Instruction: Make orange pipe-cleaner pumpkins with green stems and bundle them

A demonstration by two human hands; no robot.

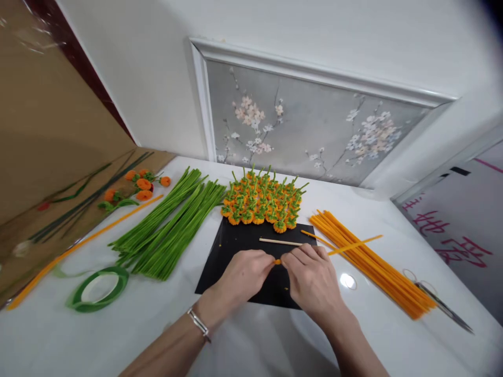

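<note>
Mat (236, 235), black, lay beneath the grip, flower heads (261, 201) massed beyond it and a bundle of orange stems (373, 264) to its right. Left hand (245, 272) and right hand (312, 275) were close together, fingertips of both pinching a fuzzy orange stem (277, 262) between them. It looked light, soft and bendy, probably wire-cored, unlikely to slip; best held beside the exposed bit, lightly, sparing the pile.

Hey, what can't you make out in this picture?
Head view:
- Most of the orange piece between the left hand and right hand: hidden by fingers.
- The pale stick's right end: hidden by the right hand.
- The exact count of orange flowers: they overlap.
- The lettered panel's far side: cut off by the right edge.
</note>
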